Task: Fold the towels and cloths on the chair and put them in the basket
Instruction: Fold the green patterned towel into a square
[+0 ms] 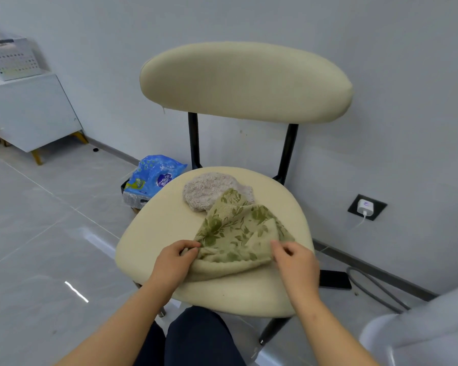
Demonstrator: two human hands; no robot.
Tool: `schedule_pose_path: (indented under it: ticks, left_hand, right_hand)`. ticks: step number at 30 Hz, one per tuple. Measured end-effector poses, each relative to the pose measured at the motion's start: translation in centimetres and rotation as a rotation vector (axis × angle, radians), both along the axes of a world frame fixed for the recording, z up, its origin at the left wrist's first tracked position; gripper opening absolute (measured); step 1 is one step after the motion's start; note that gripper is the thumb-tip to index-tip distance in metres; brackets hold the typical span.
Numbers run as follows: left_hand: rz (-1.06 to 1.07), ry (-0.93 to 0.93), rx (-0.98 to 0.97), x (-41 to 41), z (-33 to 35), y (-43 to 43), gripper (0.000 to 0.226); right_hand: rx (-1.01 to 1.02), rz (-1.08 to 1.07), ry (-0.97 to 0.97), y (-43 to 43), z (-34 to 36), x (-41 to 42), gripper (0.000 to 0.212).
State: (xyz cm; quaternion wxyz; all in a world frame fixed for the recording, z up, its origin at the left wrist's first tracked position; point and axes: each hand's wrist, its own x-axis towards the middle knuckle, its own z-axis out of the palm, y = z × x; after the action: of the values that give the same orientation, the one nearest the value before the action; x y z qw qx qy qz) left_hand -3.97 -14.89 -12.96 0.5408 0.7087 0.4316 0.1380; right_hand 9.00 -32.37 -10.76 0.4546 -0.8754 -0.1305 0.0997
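Note:
A green floral towel (238,228) lies crumpled on the cream seat of the chair (154,233), its near edge folded over. My left hand (173,262) pinches the towel's near left corner. My right hand (296,260) pinches its near right edge between thumb and fingers. Behind the towel, partly under it, sits a fluffy pinkish-grey cloth (205,190). A white perforated basket (9,59) stands on a white cabinet at the far left.
A blue plastic bag (154,175) on a dark box lies on the floor left of the chair. A wall socket with a white charger (365,207) is to the right. A white object (418,328) fills the lower right corner. Grey tiled floor spreads to the left.

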Motion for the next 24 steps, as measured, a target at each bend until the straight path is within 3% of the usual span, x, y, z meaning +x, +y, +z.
schedule_pose_path:
  ticks: [2,6,9,11,14,16,18,20,22,24]
  left_hand:
    - [-0.008,0.026,0.044,0.0,0.2,-0.1,0.018]
    - [-0.038,0.133,0.215,0.7,0.8,-0.6,0.015]
    - [-0.03,0.199,0.298,1.8,0.9,-1.0,0.017]
    - [-0.02,0.174,0.221,2.8,0.9,-0.8,0.038]
    - [-0.054,0.175,0.073,4.3,1.4,-0.8,0.056]
    - [-0.08,0.141,-0.111,4.9,1.8,-0.6,0.049]
    - [-0.105,0.099,-0.31,5.0,2.6,0.2,0.025]
    - [-0.136,0.139,-0.277,4.6,3.3,1.5,0.006]
    - [-0.146,0.18,-0.183,4.2,3.2,2.8,0.006]
    - [-0.163,0.174,-0.209,4.1,2.9,3.3,0.01]
  right_hand:
    - [-0.131,-0.057,0.058,-1.9,-1.2,0.3,0.042]
    - [-0.469,0.05,0.195,-3.3,-1.4,1.1,0.029]
    - [-0.511,0.04,0.002,-2.5,-0.3,1.2,0.014]
    - [-0.447,0.085,-0.202,-1.3,0.5,1.4,0.007]
    - [-0.461,0.255,-0.244,0.7,0.4,2.0,0.037]
    - [-0.478,0.315,-0.097,1.6,0.0,2.6,0.036]
    - [-0.437,0.292,0.04,1.9,0.0,3.2,0.04]
    - [-0.469,0.26,0.041,2.0,0.4,3.9,0.04]
    - [-0.552,0.256,-0.017,2.0,0.2,4.4,0.027]
    - [-0.615,0.31,0.012,2.2,-0.3,4.6,0.034]
